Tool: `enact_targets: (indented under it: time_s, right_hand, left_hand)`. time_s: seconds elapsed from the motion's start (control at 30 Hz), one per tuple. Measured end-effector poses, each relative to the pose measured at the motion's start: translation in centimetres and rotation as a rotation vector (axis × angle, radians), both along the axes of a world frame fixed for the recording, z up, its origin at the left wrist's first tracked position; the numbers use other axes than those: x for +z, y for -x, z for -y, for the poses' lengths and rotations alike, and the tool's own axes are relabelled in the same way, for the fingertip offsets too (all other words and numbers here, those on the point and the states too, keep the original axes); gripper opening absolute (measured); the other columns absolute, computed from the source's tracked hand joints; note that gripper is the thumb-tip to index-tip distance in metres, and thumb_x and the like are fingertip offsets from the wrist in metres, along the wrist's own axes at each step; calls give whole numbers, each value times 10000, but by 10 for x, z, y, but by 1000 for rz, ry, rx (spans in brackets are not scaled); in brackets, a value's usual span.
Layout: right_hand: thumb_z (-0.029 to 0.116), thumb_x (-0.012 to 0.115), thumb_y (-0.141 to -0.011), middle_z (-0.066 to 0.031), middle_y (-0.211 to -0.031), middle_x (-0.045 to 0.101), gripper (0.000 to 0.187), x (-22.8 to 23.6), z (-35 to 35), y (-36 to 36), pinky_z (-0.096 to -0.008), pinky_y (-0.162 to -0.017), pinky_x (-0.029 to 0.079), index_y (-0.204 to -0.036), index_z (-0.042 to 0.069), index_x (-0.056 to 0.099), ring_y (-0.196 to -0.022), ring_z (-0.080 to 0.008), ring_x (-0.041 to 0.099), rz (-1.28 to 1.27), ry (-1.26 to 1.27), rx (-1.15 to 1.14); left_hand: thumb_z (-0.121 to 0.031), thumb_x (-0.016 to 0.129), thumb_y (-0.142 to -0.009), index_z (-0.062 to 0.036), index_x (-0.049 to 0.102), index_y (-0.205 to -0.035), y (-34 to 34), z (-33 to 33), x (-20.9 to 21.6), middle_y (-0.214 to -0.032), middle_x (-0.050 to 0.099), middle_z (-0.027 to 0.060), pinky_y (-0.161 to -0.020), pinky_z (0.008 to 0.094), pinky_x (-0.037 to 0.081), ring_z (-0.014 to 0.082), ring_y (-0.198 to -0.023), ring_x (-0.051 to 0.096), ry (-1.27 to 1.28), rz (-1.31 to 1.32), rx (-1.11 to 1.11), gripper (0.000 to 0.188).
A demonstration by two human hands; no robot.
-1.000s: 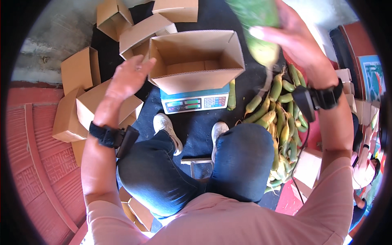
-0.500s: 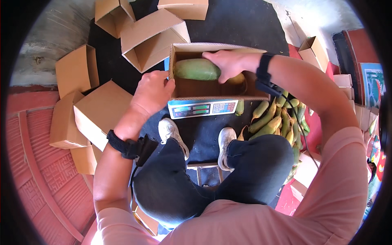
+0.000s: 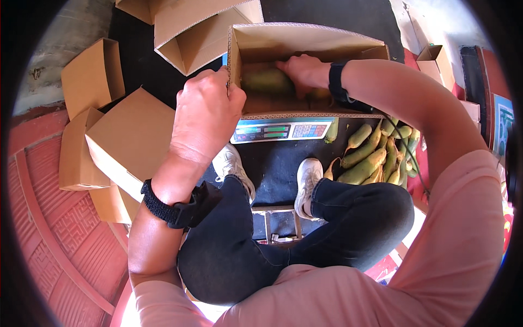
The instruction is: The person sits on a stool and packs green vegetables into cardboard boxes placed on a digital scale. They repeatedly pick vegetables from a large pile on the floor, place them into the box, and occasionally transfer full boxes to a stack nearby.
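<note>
An open cardboard box (image 3: 310,39) sits on a digital scale (image 3: 280,131) in front of me. My left hand (image 3: 210,106) is closed over the box's left rim, thumb toward the inside. Deep in the box, my right hand (image 3: 305,72) grips the right end of a large green radish (image 3: 266,82) lying along the bottom. Part of another radish (image 3: 320,94) shows beneath my right wrist, mostly hidden. The right fingertips are partly in shadow.
A pile of green radishes (image 3: 368,155) lies to the right of the scale, near my knee. One more radish (image 3: 332,131) rests by the scale's right side. Empty cardboard boxes (image 3: 131,136) stand at the left, with another open box (image 3: 204,35) behind.
My right hand has reached lower into the box, still at the radish. My left hand has moved up along the left rim. The box appears larger and nearer in view.
</note>
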State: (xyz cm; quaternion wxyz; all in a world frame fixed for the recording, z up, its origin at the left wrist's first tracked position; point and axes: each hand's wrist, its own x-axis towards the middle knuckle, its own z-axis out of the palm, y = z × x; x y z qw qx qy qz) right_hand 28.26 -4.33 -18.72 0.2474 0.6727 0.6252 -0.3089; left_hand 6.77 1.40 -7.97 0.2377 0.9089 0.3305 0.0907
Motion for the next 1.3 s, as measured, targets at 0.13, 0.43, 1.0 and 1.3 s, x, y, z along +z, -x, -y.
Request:
enact_targets:
  time_s: [0.13,0.43,1.0,1.3]
  right_hand:
    - [268,849,-534,-137,-1106,639,890,9,5,2,-409,-822,534,-1317,107,456,-1016,-317,626,41,-80,61]
    - [303,818,-612,-167,-1221,575,919,-11,6,-16,-427,-926,472,-1381,117,351,-1116,-342,564,-97,7,43]
    - [384,692,-771,-240,-1274,520,989,-10,-19,13,-437,-999,399,-1486,92,74,-1184,-372,504,-201,114,258]
    - [458,732,-716,-244,-1317,487,1108,-8,-4,23,-427,-1004,385,-1479,45,43,-1216,-364,480,-218,243,287]
  left_hand:
    - [-75,544,-796,50,606,-819,2,1,0,-758,619,213,-639,439,544,380,-684,637,-32,-42,27,141]
    - [-95,557,-783,56,603,-846,-17,12,-6,-740,600,196,-651,450,536,381,-672,627,-58,-18,-46,170]
    - [-100,599,-769,39,544,-1018,-48,-15,-20,-1038,595,237,-855,449,501,389,-939,629,-69,-219,23,290]
    - [-66,545,-734,59,580,-840,-44,-3,-14,-983,594,267,-838,475,485,445,-916,596,2,-179,16,167]
